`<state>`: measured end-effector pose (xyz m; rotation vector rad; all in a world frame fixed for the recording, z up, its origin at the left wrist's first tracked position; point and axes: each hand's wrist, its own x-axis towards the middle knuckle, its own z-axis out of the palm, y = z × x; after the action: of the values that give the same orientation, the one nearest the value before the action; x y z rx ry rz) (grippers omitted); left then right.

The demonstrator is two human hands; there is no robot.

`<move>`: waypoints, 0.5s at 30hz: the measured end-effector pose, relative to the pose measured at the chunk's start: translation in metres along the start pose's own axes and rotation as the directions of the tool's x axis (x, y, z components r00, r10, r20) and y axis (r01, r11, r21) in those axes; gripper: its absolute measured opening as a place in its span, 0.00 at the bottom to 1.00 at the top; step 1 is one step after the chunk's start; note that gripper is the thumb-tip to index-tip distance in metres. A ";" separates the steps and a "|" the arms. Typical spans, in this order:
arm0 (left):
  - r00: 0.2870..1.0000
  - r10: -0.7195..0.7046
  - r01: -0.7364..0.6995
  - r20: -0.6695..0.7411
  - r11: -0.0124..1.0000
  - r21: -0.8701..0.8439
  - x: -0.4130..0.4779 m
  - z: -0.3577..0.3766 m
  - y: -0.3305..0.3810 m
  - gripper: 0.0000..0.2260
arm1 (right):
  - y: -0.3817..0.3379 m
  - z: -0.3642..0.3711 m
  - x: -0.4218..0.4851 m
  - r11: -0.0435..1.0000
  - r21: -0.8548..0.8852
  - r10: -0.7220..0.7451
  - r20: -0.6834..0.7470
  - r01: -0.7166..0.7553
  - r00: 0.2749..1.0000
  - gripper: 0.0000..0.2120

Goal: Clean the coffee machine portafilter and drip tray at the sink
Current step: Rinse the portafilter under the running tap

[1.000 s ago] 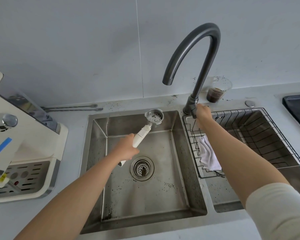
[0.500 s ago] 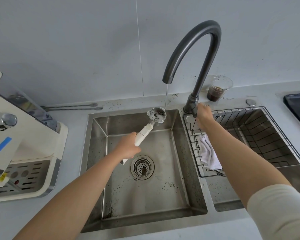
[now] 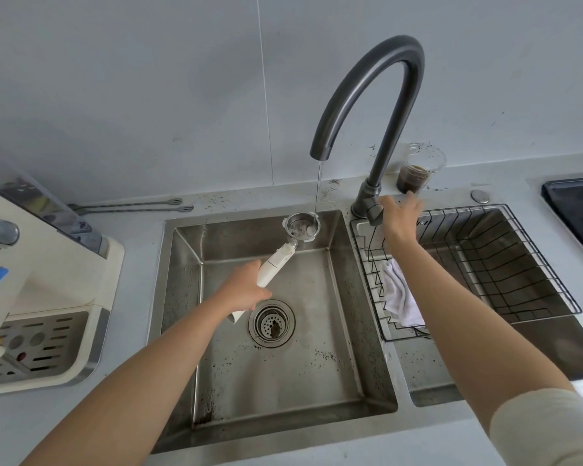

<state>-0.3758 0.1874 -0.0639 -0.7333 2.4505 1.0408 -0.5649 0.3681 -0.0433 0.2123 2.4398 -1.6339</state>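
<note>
Under running faucet (image 3: 384,62), portafilter (image 3: 302,227) in left hand (image 3: 246,290)

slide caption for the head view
Left hand holds white-handled steel portafilter under running dark curved faucet; right hand on its lever

Head-worn view, down over sink (image 3: 182,280)

We find open room over sink (image 3: 276,381) front; tap (image 3: 367,79) arches across back, rack (image 3: 519,264) fills right basin (image 3: 552,344), coffee machine (image 3: 48,264) crowds left surface (image 3: 31,422).
</note>
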 end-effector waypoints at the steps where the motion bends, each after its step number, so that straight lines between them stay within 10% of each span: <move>1: 1.000 -0.001 0.001 0.007 1.000 0.002 0.000 0.000 -0.001 0.19 | -0.001 -0.001 -0.008 0.992 -0.050 -0.113 -0.031 0.112 0.993 0.27; 5: 0.999 0.022 -0.022 0.040 1.000 0.009 0.001 0.000 -0.003 0.17 | -0.009 0.003 -0.033 0.928 -0.108 -0.350 0.065 0.356 0.934 0.18; 10: 0.997 0.048 -0.047 0.061 0.999 -0.009 0.004 0.000 -0.005 0.17 | -0.011 0.027 -0.041 0.998 -0.048 -0.010 0.523 0.041 0.852 0.19; 15: 0.995 0.094 -0.094 0.031 0.996 0.007 0.008 0.002 -0.004 0.20 | -0.007 0.039 -0.044 0.994 -0.009 0.085 0.654 -0.105 0.752 0.11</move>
<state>-0.3793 0.1839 -0.0715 -0.5998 2.4826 1.0669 -0.5204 0.3290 -0.0409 -0.2069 1.8308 -1.3833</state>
